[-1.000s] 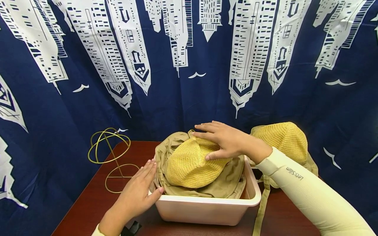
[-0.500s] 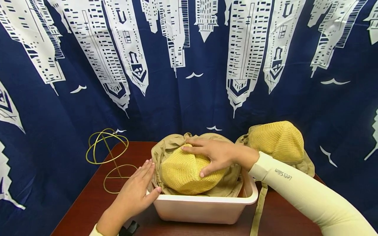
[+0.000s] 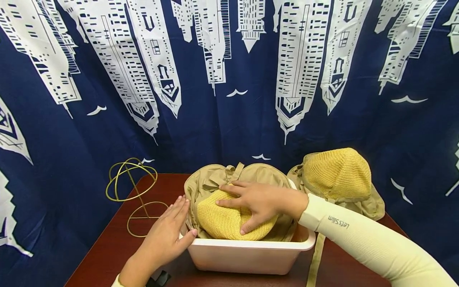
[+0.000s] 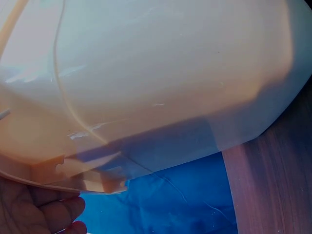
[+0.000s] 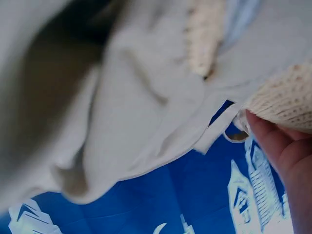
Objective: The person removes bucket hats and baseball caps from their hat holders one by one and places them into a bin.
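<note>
A sun hat with a yellow knitted crown (image 3: pixel 215 215) and a tan fabric brim (image 3: pixel 267 171) lies in a white plastic bin (image 3: pixel 247 257). My right hand (image 3: pixel 259 203) presses on the crown from above, fingers spread and thumb toward the front. In the right wrist view its fingertips (image 5: pixel 261 126) touch the knit beside the tan cloth. My left hand (image 3: pixel 163 231) rests at the bin's left rim with fingers straight, the thumb over the front corner. The left wrist view shows the bin's outer wall (image 4: pixel 170 73) and those fingers (image 4: pixel 61 212) under its rim.
Another yellow and tan hat (image 3: pixel 337 173) sits behind the bin at the right, its strap (image 3: pixel 315 261) trailing forward. A gold wire hat stand (image 3: pixel 142 202) stands at the left on the reddish-brown table (image 3: pixel 104 247). A blue curtain (image 3: pixel 222 119) hangs behind.
My right hand has moved down and slightly left, pushing the crown lower into the bin. More of the brim and its strap shows behind it. My left hand has stayed at the rim.
</note>
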Tool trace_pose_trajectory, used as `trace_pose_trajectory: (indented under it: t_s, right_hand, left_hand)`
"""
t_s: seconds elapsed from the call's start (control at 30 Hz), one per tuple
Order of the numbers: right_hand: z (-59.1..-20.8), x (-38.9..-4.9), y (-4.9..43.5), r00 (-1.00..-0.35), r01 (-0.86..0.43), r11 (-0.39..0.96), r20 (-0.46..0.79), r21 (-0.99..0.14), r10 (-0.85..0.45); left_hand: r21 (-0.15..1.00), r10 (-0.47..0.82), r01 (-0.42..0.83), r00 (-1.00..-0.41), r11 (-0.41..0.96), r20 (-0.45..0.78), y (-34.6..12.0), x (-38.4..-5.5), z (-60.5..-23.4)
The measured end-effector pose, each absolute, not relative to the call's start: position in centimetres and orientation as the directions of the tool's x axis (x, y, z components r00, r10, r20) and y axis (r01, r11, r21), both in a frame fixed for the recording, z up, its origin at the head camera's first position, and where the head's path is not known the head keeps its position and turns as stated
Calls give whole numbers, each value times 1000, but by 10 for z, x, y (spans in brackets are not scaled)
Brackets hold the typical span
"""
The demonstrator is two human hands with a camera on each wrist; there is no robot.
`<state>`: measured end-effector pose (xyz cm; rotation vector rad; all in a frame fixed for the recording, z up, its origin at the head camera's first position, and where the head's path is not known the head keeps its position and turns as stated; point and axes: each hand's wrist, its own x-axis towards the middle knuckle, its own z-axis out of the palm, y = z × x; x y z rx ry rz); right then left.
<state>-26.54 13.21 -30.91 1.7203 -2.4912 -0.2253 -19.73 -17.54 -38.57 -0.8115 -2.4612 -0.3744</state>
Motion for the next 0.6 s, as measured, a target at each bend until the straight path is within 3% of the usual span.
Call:
trace_pose_trajectory:
  t_s: [0.4,0.6]
  right_hand:
    - [-327,-257,126,-409,-837,337,-82,431,-909]
    - [-333,-268,124,-404,-832,315,-109,456,-908]
  left_hand:
    - [100,469,610,-693,786,547,-177,-197,-387]
    - [86,478,615,-685,784,550,-177,-198,-387]
